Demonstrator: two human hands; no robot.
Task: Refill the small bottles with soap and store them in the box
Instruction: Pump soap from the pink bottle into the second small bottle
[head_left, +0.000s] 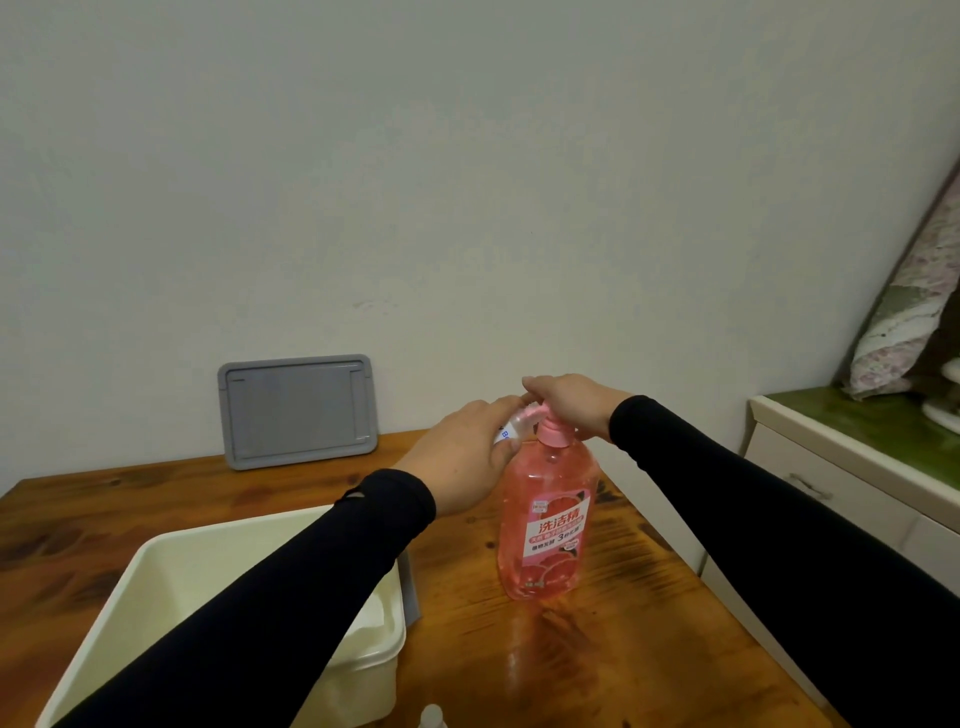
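Note:
A large pink soap bottle (545, 525) with a pump stands upright on the wooden table (597, 649). My right hand (571, 402) lies flat on top of its pump head, pressing it. My left hand (467, 457) grips a small clear bottle (511, 428) with blue print, holding it tilted right under the pump's spout. Most of that small bottle is hidden by my fingers. A cream plastic box (374, 660) sits at the front left, partly covered by my left forearm. The top of another small bottle (431, 717) shows at the bottom edge.
A grey lid (298, 410) leans upright against the wall at the back of the table. A white cabinet (841, 493) with a green top stands to the right, close to the table's edge. Folded patterned fabric (904, 312) leans above it.

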